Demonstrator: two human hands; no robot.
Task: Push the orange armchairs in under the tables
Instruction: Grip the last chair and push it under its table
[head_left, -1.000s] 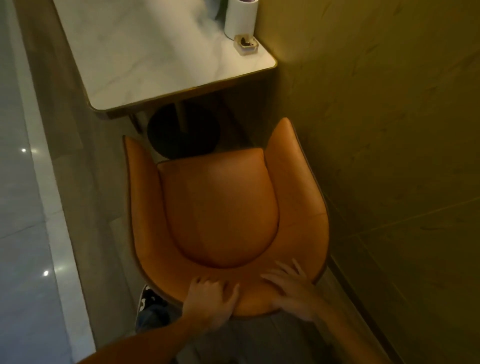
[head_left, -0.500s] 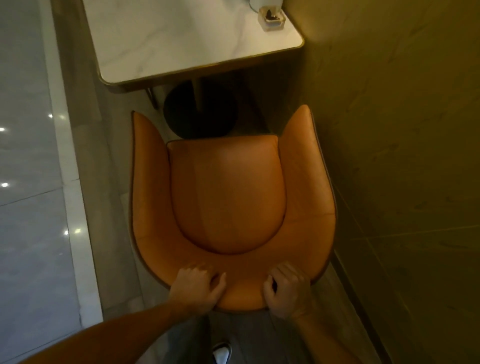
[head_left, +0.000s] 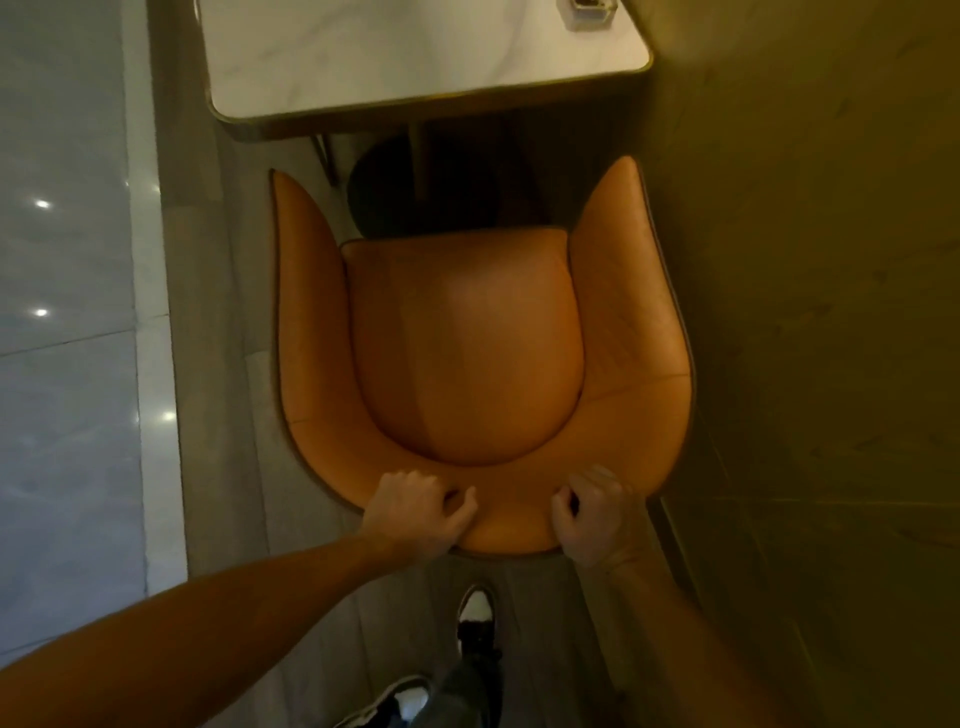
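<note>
An orange armchair (head_left: 467, 348) with a curved back faces a white marble-topped table (head_left: 405, 57) with a brass-coloured rim. The chair's arm tips stand just short of the table's near edge. My left hand (head_left: 418, 512) grips the top of the backrest left of centre, fingers curled over it. My right hand (head_left: 592, 512) grips the same backrest right of centre. The table's round black base (head_left: 395, 202) shows on the floor in front of the seat.
A dark wall (head_left: 805, 312) runs close along the chair's right side. A small square holder (head_left: 587, 10) sits at the table's far right corner. My shoes (head_left: 475, 618) stand behind the chair on grey floor; glossy pale tiles (head_left: 67, 364) lie left.
Both hands went from lying flat on the backrest to gripping it. The chair has turned straighter to the table, with its arm tips closer to the edge. I have stepped forward.
</note>
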